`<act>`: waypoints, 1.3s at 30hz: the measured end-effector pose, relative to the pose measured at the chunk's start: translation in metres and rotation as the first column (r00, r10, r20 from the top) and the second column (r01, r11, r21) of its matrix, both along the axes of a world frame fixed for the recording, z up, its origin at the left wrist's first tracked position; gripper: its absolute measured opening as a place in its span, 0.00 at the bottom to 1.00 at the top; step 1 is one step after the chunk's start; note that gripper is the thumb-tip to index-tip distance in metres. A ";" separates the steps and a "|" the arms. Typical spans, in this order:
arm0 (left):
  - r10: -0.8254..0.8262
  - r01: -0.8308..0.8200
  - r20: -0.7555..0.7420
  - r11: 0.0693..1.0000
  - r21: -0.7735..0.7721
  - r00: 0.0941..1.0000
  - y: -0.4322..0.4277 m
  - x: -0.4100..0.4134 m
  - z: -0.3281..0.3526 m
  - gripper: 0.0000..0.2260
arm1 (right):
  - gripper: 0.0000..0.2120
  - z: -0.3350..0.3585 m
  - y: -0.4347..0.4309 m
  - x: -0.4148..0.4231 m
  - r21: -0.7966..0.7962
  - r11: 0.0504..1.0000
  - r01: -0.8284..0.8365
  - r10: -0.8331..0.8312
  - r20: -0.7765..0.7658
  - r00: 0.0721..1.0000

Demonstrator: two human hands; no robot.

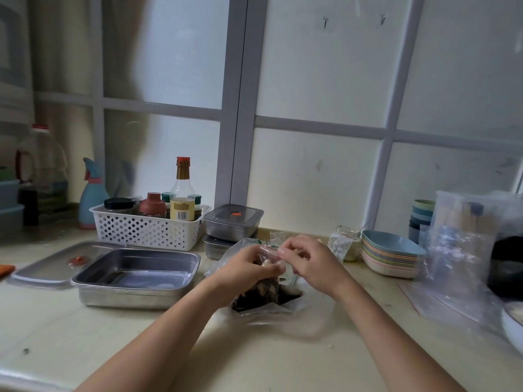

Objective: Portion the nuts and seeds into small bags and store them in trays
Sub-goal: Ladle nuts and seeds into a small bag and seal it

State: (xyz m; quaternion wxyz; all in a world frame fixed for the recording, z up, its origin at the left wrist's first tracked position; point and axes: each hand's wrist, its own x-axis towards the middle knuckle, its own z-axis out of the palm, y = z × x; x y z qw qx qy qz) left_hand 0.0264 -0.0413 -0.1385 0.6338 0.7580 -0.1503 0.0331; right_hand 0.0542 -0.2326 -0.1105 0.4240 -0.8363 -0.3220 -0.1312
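Note:
A small clear zip bag (267, 287) holding dark seeds and pale nuts is held upright over a larger clear plastic bag (285, 309) of dark seeds lying on the counter. My left hand (249, 268) grips the small bag's upper left side. My right hand (307, 260) pinches its top edge from the right. An open steel tray (135, 274) stands to the left of my hands, and its clear lid (48, 267) with an orange valve lies beside it. What is inside the tray is unclear.
A white perforated basket (150, 229) of sauce bottles stands behind the tray. Two lidded steel containers (233, 222) are stacked at centre back. A glass jar (346, 241), stacked pastel plates (390, 256), cups and more plastic bags (464, 250) crowd the right side.

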 end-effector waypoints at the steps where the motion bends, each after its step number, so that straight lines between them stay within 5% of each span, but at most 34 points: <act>1: -0.003 0.003 0.011 1.000 -0.008 1.000 0.000 -0.001 0.001 0.15 | 0.10 -0.001 0.000 0.000 -0.040 0.999 -0.010 0.009 -0.022 1.000; 5: -0.038 0.039 0.036 0.999 -0.019 0.999 0.000 -0.005 0.005 0.07 | 0.08 0.001 -0.001 -0.001 0.004 0.999 -0.049 0.049 -0.057 0.997; 13: -0.009 0.007 -0.010 0.986 -0.166 1.000 -0.003 -0.008 0.009 0.09 | 0.06 0.001 -0.002 0.000 0.070 0.997 -0.033 0.033 -0.004 0.999; 19: 0.077 -0.084 -0.038 0.966 -0.244 0.996 -0.001 -0.005 0.007 0.08 | 0.06 0.000 0.003 0.002 0.315 0.949 -0.031 0.081 -0.149 0.986; 32: 0.110 -0.124 -0.066 0.953 -0.275 0.992 -0.002 -0.007 0.009 0.04 | 0.05 -0.004 0.003 0.008 0.249 0.968 -0.031 0.088 -0.221 0.971; 39: 0.176 -0.189 -0.074 0.946 -0.262 0.982 -0.003 -0.007 0.009 0.09 | 0.08 -0.006 0.003 0.008 0.170 0.983 0.065 -0.053 -0.076 0.996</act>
